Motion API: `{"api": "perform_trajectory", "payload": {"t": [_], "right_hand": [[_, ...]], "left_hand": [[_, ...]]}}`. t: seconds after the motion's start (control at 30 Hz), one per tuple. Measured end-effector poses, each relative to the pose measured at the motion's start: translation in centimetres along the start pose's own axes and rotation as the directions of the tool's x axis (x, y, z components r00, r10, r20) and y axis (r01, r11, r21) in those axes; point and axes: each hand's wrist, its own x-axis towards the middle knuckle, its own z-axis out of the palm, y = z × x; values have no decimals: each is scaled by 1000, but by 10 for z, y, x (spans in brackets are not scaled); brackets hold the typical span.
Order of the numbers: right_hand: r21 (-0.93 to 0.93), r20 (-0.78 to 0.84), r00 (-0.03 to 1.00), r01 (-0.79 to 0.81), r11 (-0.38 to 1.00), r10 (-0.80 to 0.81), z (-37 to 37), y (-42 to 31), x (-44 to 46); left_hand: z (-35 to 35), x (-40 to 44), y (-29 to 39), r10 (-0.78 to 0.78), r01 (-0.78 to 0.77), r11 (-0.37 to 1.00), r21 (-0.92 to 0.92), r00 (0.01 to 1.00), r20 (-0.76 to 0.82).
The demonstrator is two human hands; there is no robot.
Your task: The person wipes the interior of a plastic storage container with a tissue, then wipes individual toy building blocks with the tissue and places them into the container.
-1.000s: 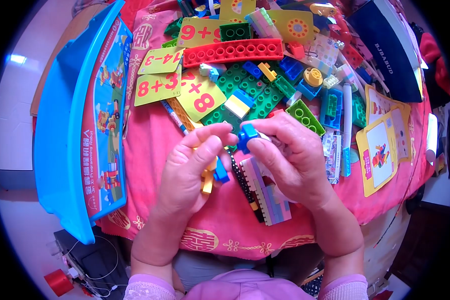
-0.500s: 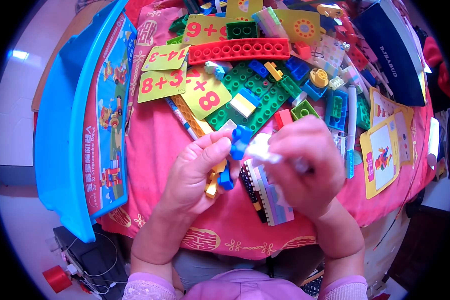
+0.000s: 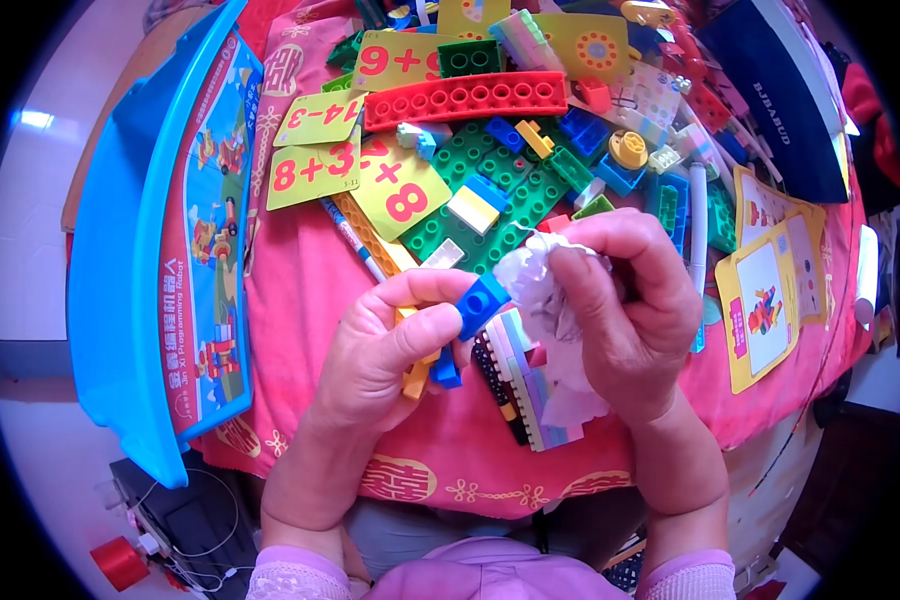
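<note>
My left hand [image 3: 385,345] pinches a small blue toy brick [image 3: 482,304] between thumb and forefinger, its studded face turned up. Crumpled white tissue [image 3: 540,290] is gripped in my right hand [image 3: 635,310], and its loose end hangs below the fingers. The tissue's edge is right beside the blue brick; whether they touch I cannot tell. Under my left fingers show a yellow piece [image 3: 416,378] and another blue piece [image 3: 446,371], partly hidden, so I cannot tell if they are held. Between my hands lies a pastel striped block strip [image 3: 530,385] beside a black pen [image 3: 503,393].
Toy bricks crowd the pink cloth ahead, with a green baseplate [image 3: 510,215], a long red brick [image 3: 465,100] and yellow sum cards [image 3: 315,168]. A blue plastic bin [image 3: 120,260] stands left. At right are picture cards [image 3: 765,315] and a dark blue box [image 3: 775,95].
My right hand, blurred by motion before, has turned, and more of the tissue hangs out of it. The blue brick has tilted between my left fingers. The view has shifted slightly.
</note>
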Motion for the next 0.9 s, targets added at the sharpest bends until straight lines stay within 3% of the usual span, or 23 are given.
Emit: {"api": "perform_trajectory", "payload": {"t": [0.07,0.17,0.27,0.37,0.5,0.57,0.6,0.7,0.9], "right_hand": [[174,-16,987,-153,973,159,4,-4,-3],[270,-50,969,-221,937,243,7,-4,-6],[-43,168,986,0,999,7,-2,-5,-1],[-117,241,947,247,962,-214,5,1,2],[4,189,982,-3,1000,2,4,2,-3],[172,138,977,-184,968,161,7,-1,-7],[257,123,963,-266,929,241,9,-2,-8],[230,202,947,-295,927,251,7,-1,-9],[173,194,962,-226,959,192,10,0,-9]], "left_hand": [[4,-1,2,12,-12,1000,19,1000,-9],[3,-2,1,46,-45,998,52,999,-4],[8,-5,3,125,-105,964,245,990,-64],[8,-5,-2,218,-194,946,259,973,-70],[7,-2,-8,322,-318,909,270,946,27],[3,-1,-8,343,-359,882,306,933,108],[7,-4,-4,291,-307,883,354,951,99],[8,-2,-8,387,-388,849,358,919,76],[6,-4,-8,333,-301,898,320,942,-48]]}}
